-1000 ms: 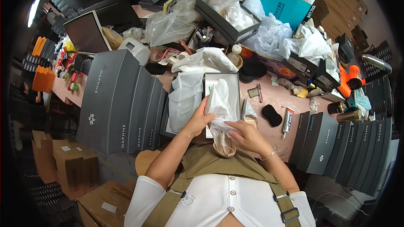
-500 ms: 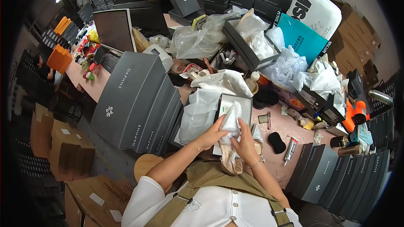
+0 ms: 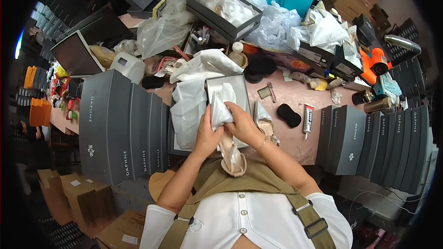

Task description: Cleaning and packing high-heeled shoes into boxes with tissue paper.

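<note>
Both hands hold one beige sandal, its heel end toward my body and its front end covered in thin white wrapping. My left hand closes round the wrapping from the left. From the other side my right hand grips it, thumbs close together on top. A matching sandal, its front also wrapped, lies on the table right of my right hand. Beyond my hands is an open grey shoe box, with white tissue paper spread over its left part.
Stacked dark shoe boxes stand left and right. On the pink table lie a black oval pad and a glue tube. Behind are a small bottle, plastic bags and a tilted box.
My view has shifted, so the table items appear farther left and higher. My fingers have drawn in closer round the wrapped front, and the held sandal shows apart from the other one.
</note>
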Demonstrator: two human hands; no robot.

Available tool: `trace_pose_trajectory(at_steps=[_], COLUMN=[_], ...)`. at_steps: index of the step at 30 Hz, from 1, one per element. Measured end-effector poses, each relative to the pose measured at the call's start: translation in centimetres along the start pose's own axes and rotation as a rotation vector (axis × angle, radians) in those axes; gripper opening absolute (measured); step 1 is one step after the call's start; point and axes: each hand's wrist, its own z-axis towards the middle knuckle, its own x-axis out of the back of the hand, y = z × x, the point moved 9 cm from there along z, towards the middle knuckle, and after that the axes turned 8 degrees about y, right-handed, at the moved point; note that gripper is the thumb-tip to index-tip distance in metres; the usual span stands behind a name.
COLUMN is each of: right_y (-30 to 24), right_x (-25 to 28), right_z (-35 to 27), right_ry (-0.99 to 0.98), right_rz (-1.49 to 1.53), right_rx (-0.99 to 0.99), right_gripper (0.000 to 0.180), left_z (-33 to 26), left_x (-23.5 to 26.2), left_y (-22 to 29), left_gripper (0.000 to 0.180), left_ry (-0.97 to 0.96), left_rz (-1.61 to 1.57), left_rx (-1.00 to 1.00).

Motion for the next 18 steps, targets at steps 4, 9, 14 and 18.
trace_pose_trajectory(at_steps=[4, 9, 14, 18], right_y=[-1.1, -0.1, 0.5, -1.2], right_x=[0.4, 0.0, -2.6, 1.0], right_z=[-0.7, -1.3, -0.3, 0.6], right_ry=[-0.063, -0.055, -0.3, -0.452], right_rz=[0.015, -0.008, 0.082, 0.422], right_rx=[-0.088, -0.111, -0.2, -0.253], right_gripper=[0.059, 0.061, 0.063, 0.081], left_z=[-0.3, 0.5, 1.0, 2.7], left_x=[-1.4, -3.1, -2.1, 1.7], left_y=[-3.4, -4.8, -7.1, -12.5], left_gripper=[0.051, 0.057, 0.046, 0.045], left_ry=[0.26, 0.147, 0.362, 0.648], left_rz=[-0.279, -0.588, -0.723, -0.773], left_rx=[0.153, 0.254, 0.494, 0.543])
